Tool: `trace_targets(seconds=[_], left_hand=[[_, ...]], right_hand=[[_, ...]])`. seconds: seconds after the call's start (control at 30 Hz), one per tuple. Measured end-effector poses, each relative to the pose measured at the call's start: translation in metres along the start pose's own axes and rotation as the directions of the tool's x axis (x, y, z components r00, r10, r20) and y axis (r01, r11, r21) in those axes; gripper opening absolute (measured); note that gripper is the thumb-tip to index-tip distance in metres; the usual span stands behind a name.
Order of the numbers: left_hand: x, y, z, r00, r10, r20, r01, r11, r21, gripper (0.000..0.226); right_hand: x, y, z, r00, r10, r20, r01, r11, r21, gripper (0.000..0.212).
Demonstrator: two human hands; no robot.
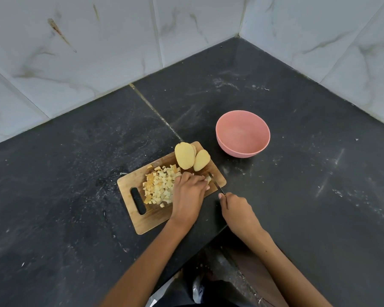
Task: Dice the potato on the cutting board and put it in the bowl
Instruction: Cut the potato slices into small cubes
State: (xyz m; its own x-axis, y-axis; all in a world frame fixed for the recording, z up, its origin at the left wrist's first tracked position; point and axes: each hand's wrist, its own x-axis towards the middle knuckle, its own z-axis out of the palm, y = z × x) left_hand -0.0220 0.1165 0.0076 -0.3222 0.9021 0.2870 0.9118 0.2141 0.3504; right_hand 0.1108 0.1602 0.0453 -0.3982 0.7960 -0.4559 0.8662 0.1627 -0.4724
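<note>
A wooden cutting board (140,222) lies on the dark counter. A heap of diced potato (159,187) covers its middle. Two thick potato slices (185,156) lean together at its far corner. My left hand (190,191) presses down on a potato piece near the board's right edge, and that piece is mostly hidden under the fingers. My right hand (235,210) grips the handle of a knife (215,183), whose blade lies right beside the left fingertips. An empty pink bowl (243,134) stands beyond the board to the right.
Marble-tiled walls (98,52) meet in a corner behind the black stone counter (297,185). The counter's front edge cuts inward just below the board, by my right wrist. White specks and smears dot the counter surface.
</note>
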Motion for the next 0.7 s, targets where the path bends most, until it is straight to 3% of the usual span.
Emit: trace_targets(seconds=[0.17,0.43,0.7], left_hand=[[0.003,0.006,0.002,0.996,-0.049,-0.075,0.046,0.998,-0.041,0.002],[0.003,0.009,0.009,0.987,-0.124,-0.104,0.117,0.991,-0.07,0.003],[-0.007,0.003,0.007,0.991,-0.079,-0.106,0.076,0.997,-0.031,0.01]], right_hand=[[0.003,-0.004,0.011,0.998,0.002,-0.064,-0.01,0.992,-0.127,0.037],[-0.018,0.015,0.016,0.999,0.008,-0.051,-0.019,0.975,-0.221,0.035],[-0.023,0.012,0.006,0.997,-0.044,-0.065,0.038,0.996,-0.086,0.032]])
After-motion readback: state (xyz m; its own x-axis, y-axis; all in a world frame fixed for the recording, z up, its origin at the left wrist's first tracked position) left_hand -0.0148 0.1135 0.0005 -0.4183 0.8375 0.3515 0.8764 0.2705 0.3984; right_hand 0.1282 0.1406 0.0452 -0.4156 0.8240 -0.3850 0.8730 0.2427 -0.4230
